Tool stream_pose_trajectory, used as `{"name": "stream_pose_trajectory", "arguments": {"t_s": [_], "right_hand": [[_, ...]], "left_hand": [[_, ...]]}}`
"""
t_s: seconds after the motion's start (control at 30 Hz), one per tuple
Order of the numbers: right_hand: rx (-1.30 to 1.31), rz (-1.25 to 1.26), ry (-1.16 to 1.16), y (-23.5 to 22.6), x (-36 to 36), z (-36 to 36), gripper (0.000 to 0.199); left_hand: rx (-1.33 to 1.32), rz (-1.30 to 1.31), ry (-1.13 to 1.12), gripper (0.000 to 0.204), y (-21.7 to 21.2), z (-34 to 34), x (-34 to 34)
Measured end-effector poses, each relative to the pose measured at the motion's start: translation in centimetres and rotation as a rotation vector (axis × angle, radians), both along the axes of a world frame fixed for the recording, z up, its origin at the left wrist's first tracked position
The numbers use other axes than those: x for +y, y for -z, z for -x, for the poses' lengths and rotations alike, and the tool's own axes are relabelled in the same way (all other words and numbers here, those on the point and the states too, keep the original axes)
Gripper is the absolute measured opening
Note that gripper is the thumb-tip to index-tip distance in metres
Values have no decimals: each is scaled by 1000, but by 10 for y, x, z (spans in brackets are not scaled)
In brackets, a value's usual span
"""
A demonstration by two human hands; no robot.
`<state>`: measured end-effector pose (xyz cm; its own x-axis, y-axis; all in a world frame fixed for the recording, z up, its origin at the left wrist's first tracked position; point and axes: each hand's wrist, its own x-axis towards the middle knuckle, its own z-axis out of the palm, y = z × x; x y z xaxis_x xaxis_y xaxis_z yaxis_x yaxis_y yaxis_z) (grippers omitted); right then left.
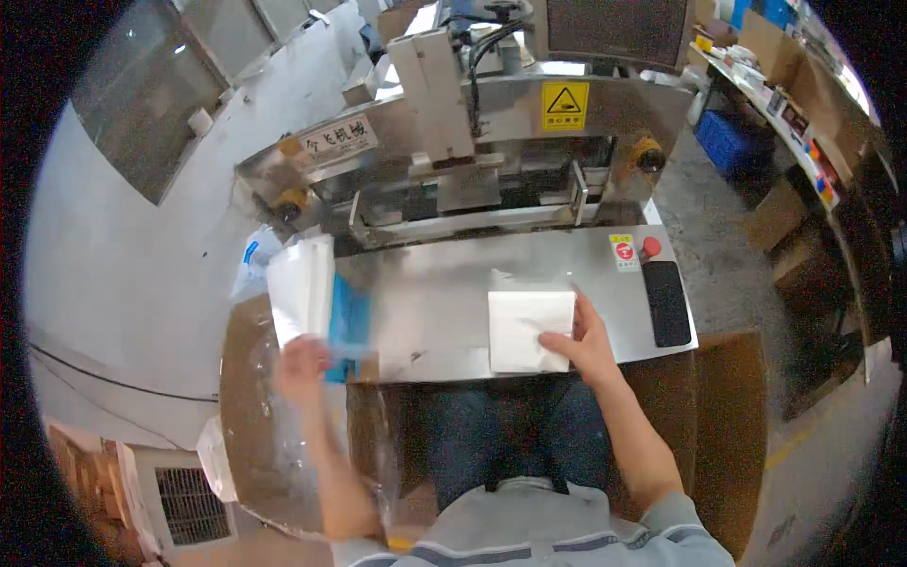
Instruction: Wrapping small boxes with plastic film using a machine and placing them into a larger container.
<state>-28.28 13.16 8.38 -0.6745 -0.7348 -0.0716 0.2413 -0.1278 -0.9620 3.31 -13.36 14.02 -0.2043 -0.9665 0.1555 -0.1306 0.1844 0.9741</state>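
Note:
My right hand (590,344) grips the right edge of a white square stack of what looks like folded paper (518,326), thumb on top and fingers along the side. The stack lies at the front edge of a metal worktable (430,307). My left hand (304,367) is smeared by motion, so its fingers cannot be made out. It is by the near end of a pile of white plastic sleeves (300,279). Bright blue sheets or packs (350,317) lie just right of that pile, and a pale blue streak crosses between them and the hand.
Behind the worktable stands a machine with a vertical metal head (433,94) and a yellow warning sign (565,106). A black phone (667,302) and a red button (651,247) are at the right. Cardboard boxes (727,425) flank my legs. A blue crate (732,142) sits on the floor.

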Motion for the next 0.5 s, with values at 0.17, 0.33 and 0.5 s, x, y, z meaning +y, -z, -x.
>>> {"name": "stream_pose_trajectory", "arguments": {"t_s": [0.17, 0.33, 0.5], "right_hand": [[497, -43, 93, -21, -16, -34, 98], [1398, 156, 31, -55, -18, -81, 75], [1579, 161, -265, -66, 19, -121, 52]], "left_hand": [[-437, 597, -793, 41, -6, -213, 14], [499, -715, 409, 75, 0, -51, 130], [542, -814, 540, 60, 15, 49, 138]]}}
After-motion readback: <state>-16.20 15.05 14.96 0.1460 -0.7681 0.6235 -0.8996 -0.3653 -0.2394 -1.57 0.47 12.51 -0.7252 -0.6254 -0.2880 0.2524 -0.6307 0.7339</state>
